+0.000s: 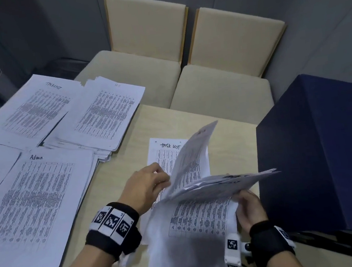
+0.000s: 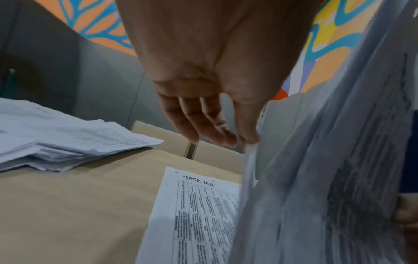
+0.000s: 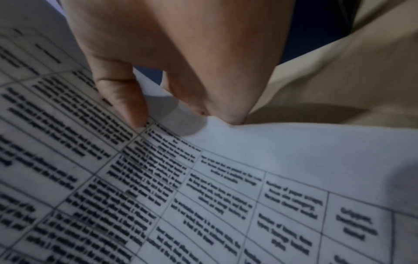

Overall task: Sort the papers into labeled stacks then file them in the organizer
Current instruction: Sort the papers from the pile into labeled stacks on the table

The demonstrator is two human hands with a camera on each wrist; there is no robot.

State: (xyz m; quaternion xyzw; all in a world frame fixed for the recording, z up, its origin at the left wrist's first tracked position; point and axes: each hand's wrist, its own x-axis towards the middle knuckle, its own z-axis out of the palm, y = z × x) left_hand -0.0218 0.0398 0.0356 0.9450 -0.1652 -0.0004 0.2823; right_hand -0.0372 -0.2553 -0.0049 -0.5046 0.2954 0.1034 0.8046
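the right hand pinches a sheaf of printed sheets by its right edge, long axis running left-right above the table. the left hand peels up one sheet, tip pointing far-right. only the left wrist view shows a colourful wall mural.
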